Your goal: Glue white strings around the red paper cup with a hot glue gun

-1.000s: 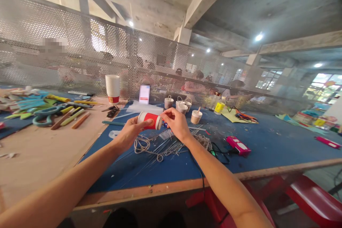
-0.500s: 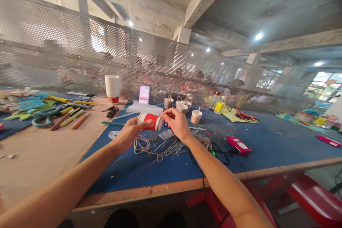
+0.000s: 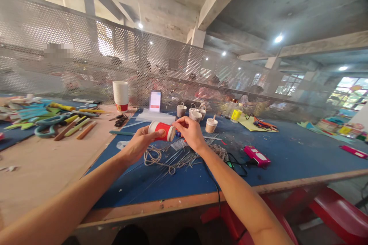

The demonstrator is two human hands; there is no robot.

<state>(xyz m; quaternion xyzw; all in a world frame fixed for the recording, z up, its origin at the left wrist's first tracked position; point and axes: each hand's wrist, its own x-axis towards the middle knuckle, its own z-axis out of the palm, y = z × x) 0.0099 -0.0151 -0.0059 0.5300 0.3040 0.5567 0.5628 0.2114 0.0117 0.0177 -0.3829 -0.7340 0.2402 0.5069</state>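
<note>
My left hand (image 3: 138, 144) grips a red and white paper cup (image 3: 161, 130), held on its side above the blue table top (image 3: 287, 153). My right hand (image 3: 189, 133) is closed in a pinch at the cup's right end; what it pinches is too small to make out. Below both hands lie a coil of pale string (image 3: 153, 157) and a bundle of thin wires (image 3: 184, 157).
Small paper-cup baskets (image 3: 195, 113) and a stack of cups (image 3: 121, 95) stand further back. A pink tool (image 3: 256, 155) with a black cable lies to the right. Scissors and coloured scraps (image 3: 48, 120) cover the left. A perforated metal screen (image 3: 86, 57) runs behind, with people beyond it.
The cup has turned slightly in my hands, showing an orange mark on its side. Otherwise both hands stay in place.
</note>
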